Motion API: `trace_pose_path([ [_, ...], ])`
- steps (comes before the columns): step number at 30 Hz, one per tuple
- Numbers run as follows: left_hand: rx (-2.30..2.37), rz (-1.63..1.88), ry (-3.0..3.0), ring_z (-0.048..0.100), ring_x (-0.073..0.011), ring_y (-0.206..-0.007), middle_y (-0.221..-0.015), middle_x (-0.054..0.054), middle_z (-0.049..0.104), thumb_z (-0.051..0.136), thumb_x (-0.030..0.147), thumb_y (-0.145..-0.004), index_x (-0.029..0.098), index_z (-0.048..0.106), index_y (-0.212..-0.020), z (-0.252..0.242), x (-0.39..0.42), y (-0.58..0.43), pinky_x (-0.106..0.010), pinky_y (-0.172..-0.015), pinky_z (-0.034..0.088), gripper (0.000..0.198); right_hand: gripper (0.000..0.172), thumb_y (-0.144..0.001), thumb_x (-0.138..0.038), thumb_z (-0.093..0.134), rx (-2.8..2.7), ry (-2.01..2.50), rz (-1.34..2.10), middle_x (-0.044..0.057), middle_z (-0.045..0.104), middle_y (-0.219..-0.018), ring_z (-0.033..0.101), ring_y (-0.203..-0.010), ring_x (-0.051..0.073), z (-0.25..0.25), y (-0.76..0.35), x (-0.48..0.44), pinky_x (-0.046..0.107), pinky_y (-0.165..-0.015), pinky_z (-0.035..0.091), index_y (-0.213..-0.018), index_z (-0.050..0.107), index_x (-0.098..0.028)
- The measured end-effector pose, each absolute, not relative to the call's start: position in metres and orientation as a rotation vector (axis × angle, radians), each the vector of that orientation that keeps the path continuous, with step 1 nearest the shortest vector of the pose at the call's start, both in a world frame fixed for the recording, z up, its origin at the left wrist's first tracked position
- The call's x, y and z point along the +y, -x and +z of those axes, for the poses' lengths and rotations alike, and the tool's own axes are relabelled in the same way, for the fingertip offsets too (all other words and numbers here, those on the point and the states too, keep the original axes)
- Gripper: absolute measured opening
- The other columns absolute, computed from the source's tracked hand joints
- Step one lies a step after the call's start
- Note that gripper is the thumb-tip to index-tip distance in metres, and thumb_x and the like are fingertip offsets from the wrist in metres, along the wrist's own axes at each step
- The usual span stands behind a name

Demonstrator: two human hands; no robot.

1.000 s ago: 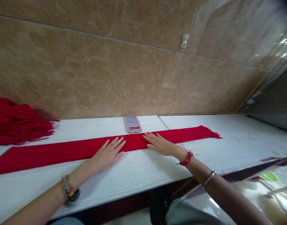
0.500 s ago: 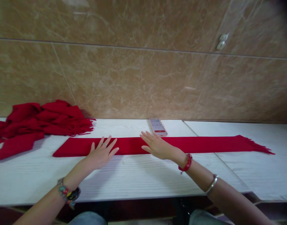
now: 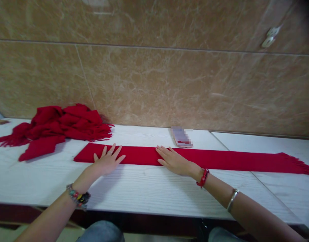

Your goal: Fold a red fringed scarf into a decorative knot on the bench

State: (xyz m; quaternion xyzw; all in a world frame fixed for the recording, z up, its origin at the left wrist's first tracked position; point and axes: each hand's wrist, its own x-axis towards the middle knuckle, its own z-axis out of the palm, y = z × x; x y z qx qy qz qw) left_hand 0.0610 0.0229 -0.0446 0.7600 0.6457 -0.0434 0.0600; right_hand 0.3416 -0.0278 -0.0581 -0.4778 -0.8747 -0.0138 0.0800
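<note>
A red scarf, folded into a long narrow strip, lies across the white table, its fringe at the right end. My left hand rests on the strip near its left end, palm down with fingers spread. Farther right, my right hand lies flat on the middle part of the strip, fingers stretched out. Neither hand grips anything. Behind the strip, close to my right hand, is a phone with its screen up.
A crumpled heap of red fringed fabric sits at the back left, against the brown marbled wall. The white wood-grain table has a seam on the right. A white fitting is on the wall at upper right.
The view has shifted left, so most things appear farther right. Relative to the scarf, my left hand is nearer its left end. Both hands are still flat on it.
</note>
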Motion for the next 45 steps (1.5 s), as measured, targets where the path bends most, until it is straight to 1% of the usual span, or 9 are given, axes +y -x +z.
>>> trace_pose_path([
  [8, 2.019, -0.163, -2.236, 0.008, -0.0434, -0.126, -0.144, -0.008, 0.004, 0.016, 0.059, -0.081, 0.029, 0.015, -0.137, -0.041, 0.029, -0.035, -0.069, -0.084, 0.022, 0.063, 0.058, -0.089, -0.045, 0.02, -2.621, 1.245, -0.042, 0.016, 0.026, -0.139, 0.022, -0.128, 0.026, -0.057, -0.268, 0.001, 0.048, -0.101, 0.023, -0.133, 0.028, -0.008],
  [13, 2.146, -0.148, -2.183, 0.01, -0.0397, -0.128, -0.143, -0.011, 0.009, 0.013, 0.056, -0.083, 0.025, 0.017, -0.137, -0.044, 0.041, 0.011, -0.068, -0.084, 0.021, 0.063, 0.054, -0.089, -0.042, 0.02, -2.618, 1.227, -0.057, 0.014, 0.03, -0.138, 0.027, -0.126, 0.025, -0.068, -0.258, 0.004, 0.047, -0.1, 0.025, -0.133, 0.03, -0.011],
  [18, 2.461, -0.067, -1.833, 0.01, -0.0431, -0.126, -0.143, -0.013, 0.013, 0.01, 0.061, -0.08, 0.02, 0.018, -0.137, -0.043, 0.048, 0.046, -0.072, -0.084, 0.016, 0.071, 0.054, -0.089, -0.041, 0.021, -2.627, 1.251, -0.055, 0.014, 0.029, -0.138, 0.027, -0.126, 0.025, -0.068, -0.26, 0.003, 0.046, -0.101, 0.024, -0.133, 0.031, -0.01],
  [22, 2.63, -0.02, -1.938, 0.001, -0.0378, -0.129, -0.143, -0.015, 0.01, 0.013, 0.054, -0.084, 0.009, 0.026, -0.135, -0.036, 0.042, 0.025, -0.065, -0.095, 0.007, 0.069, 0.054, -0.089, -0.04, 0.023, -2.626, 1.251, -0.054, 0.015, 0.029, -0.138, 0.026, -0.126, 0.025, -0.065, -0.257, 0.003, 0.047, -0.102, 0.023, -0.132, 0.031, -0.009],
  [24, 2.533, 0.037, -2.227, 0.002, -0.0347, -0.13, -0.143, -0.017, 0.011, 0.016, 0.048, -0.086, 0.006, 0.026, -0.134, -0.033, 0.034, -0.003, -0.06, -0.098, 0.007, 0.065, 0.054, -0.089, -0.041, 0.023, -2.61, 1.23, -0.028, 0.015, 0.029, -0.138, 0.025, -0.127, 0.025, -0.062, -0.259, 0.0, 0.047, -0.102, 0.022, -0.132, 0.032, -0.008],
  [27, 2.083, 0.067, -2.674, 0.005, -0.0313, -0.131, -0.143, -0.013, 0.011, 0.019, 0.046, -0.088, 0.012, 0.026, -0.135, -0.032, 0.019, -0.052, -0.055, -0.1, 0.011, 0.058, 0.053, -0.088, -0.041, 0.029, -2.561, 1.182, -0.011, 0.014, 0.031, -0.137, 0.025, -0.127, 0.023, -0.052, -0.274, -0.009, 0.043, -0.104, 0.022, -0.131, 0.034, -0.01],
  [31, 1.594, -0.068, -2.8, 0.006, -0.0298, -0.131, -0.144, -0.01, 0.008, 0.022, 0.05, -0.087, 0.019, 0.023, -0.136, -0.035, 0.004, -0.098, -0.051, -0.1, 0.017, 0.058, 0.04, -0.085, -0.033, 0.039, -2.502, 1.212, -0.032, 0.011, 0.048, -0.126, 0.04, -0.119, 0.02, -0.036, -0.331, -0.026, 0.039, -0.101, 0.03, -0.12, 0.05, -0.014],
  [35, 1.515, -0.218, -2.757, 0.005, -0.0318, -0.13, -0.144, -0.011, 0.008, 0.025, 0.05, -0.087, 0.022, 0.024, -0.136, -0.034, -0.002, -0.124, -0.053, -0.099, 0.015, 0.056, 0.034, -0.084, -0.025, 0.04, -2.395, 1.422, -0.018, 0.009, 0.058, -0.114, 0.052, -0.106, 0.02, -0.028, -0.426, -0.042, 0.036, -0.093, 0.04, -0.112, 0.056, -0.016],
  [45, 1.083, -0.177, -2.863, 0.001, -0.0282, -0.131, -0.144, -0.008, 0.007, 0.026, 0.052, -0.087, 0.026, 0.02, -0.136, -0.03, -0.024, -0.225, -0.052, -0.101, 0.009, 0.056, 0.043, -0.081, -0.029, 0.045, -2.312, 2.204, 0.003, 0.016, 0.054, -0.118, 0.05, -0.108, 0.025, -0.036, -0.617, -0.082, 0.038, -0.095, 0.036, -0.118, 0.051, -0.01],
])
